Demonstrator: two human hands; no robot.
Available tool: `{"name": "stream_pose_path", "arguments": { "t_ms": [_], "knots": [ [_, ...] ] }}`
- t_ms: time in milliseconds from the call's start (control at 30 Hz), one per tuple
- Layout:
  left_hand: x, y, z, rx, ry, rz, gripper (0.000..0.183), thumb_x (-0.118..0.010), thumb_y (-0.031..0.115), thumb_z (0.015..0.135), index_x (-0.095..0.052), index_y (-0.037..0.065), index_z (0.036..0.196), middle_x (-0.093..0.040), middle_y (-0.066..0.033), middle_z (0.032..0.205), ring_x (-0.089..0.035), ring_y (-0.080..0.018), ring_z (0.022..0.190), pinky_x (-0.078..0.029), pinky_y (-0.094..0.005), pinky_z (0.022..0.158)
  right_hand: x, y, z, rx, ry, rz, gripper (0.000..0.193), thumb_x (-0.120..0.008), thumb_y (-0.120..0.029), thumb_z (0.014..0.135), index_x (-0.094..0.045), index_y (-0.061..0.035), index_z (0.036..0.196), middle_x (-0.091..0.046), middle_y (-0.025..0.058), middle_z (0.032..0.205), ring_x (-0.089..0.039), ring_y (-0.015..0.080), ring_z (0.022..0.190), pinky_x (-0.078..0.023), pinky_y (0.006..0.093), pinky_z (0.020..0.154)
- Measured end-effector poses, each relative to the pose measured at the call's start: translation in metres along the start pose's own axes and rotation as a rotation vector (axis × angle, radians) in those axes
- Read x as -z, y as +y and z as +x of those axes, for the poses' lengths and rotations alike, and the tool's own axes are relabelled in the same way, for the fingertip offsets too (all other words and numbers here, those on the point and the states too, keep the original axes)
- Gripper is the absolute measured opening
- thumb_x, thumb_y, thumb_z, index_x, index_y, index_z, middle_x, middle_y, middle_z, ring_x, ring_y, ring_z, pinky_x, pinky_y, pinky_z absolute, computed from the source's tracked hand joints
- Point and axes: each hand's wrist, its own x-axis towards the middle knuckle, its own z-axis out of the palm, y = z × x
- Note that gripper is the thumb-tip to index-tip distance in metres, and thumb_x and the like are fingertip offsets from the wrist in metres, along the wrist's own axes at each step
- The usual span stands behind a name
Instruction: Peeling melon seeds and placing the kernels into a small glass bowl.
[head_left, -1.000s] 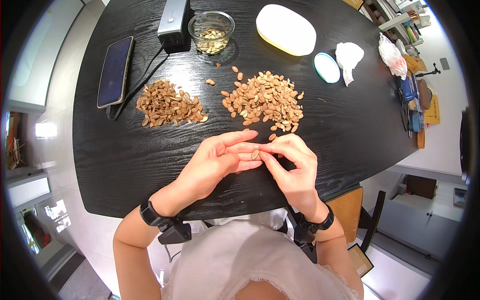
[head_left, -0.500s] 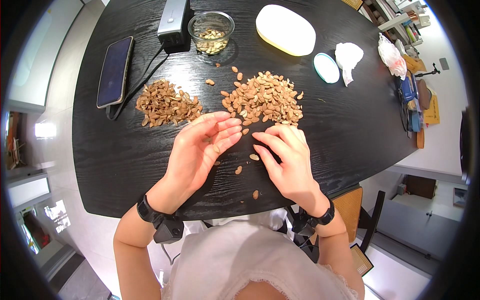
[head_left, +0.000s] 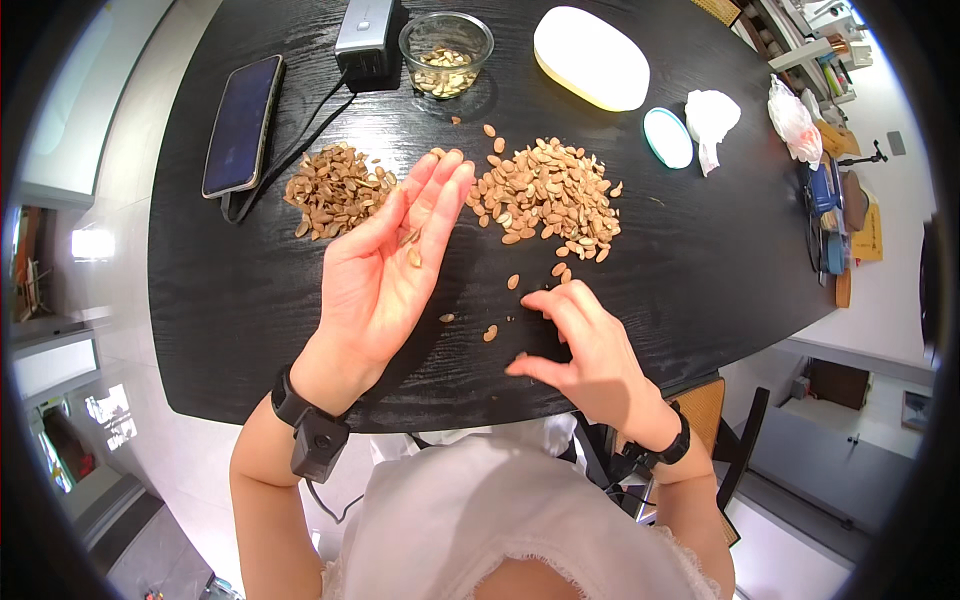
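Observation:
My left hand [head_left: 385,265] is raised over the table, palm up and slightly cupped, with its fingers extended. Small pale shelled kernels [head_left: 414,256] lie against the palm and finger bases. My right hand [head_left: 590,355] hovers near the front edge, thumb and index finger spread apart, with nothing visible between them. Just beyond its fingers is a pile of brown seeds [head_left: 550,195], with a loose seed [head_left: 513,282] close by. A heap of cracked brown shells [head_left: 335,190] sits behind my left hand, partly covered by its thumb. Another seed [head_left: 490,333] rests between the hands.
At the back stands a glass bowl [head_left: 447,60] of pale kernels, beside a grey power bank [head_left: 364,40] cabled to a phone [head_left: 243,125]. A white oval container [head_left: 590,58], a round pale-blue lid [head_left: 668,138] and crumpled tissue [head_left: 711,125] lie on the dark table [head_left: 700,260].
My left hand has moved away from me and turned its palm further upward. My right hand has drawn back toward the near edge, and its thumb and fingers have spread. The view has shifted slightly.

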Motion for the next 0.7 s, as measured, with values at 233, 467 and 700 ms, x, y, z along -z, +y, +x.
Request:
{"name": "stream_pose_path", "arguments": {
  "t_ms": [233, 467, 700],
  "knots": [
    [0.0, 0.003, 0.001, -0.118, -0.081, 0.288, 0.051, -0.034, -0.019, 0.076, -0.04, -0.011, 0.126, -0.031, -0.0273, 0.142, -0.024, -0.0361, 0.139, -0.024, -0.0415, 0.118, -0.028, -0.005, 0.017, 0.378, 0.217, -0.105, 0.026, -0.069, -0.006, 0.076, -0.06, -0.001, 0.101, -0.055, 0.0099, 0.09, -0.058, 0.0266, 0.079, -0.049, 0.0351, 0.066],
    [0.002, -0.004, 0.003, 0.011, -0.014, 0.235, 0.045, -0.034, 0.003, 0.095, -0.032, -0.007, 0.139, -0.029, -0.0205, 0.148, -0.021, -0.0326, 0.141, -0.019, -0.0474, 0.118, -0.042, -0.019, 0.031, 0.61, 0.099, -0.343, 0.017, -0.07, -0.005, 0.073, -0.061, 0.0014, 0.086, -0.054, 0.0095, 0.081, -0.056, 0.0237, 0.071, -0.046, 0.0344, 0.058],
    [0.005, -0.019, -0.001, -0.015, 0.102, 0.724, 0.045, -0.038, 0.01, 0.099, -0.029, -0.006, 0.14, -0.036, -0.0203, 0.145, -0.034, -0.0296, 0.136, -0.031, -0.0414, 0.114, -0.033, -0.017, 0.021, 0.567, 0.3, -0.25, 0.014, -0.066, -0.007, 0.068, -0.062, -0.0005, 0.079, -0.052, 0.0072, 0.078, -0.055, 0.0203, 0.069, -0.044, 0.0307, 0.056]
  ]
}}
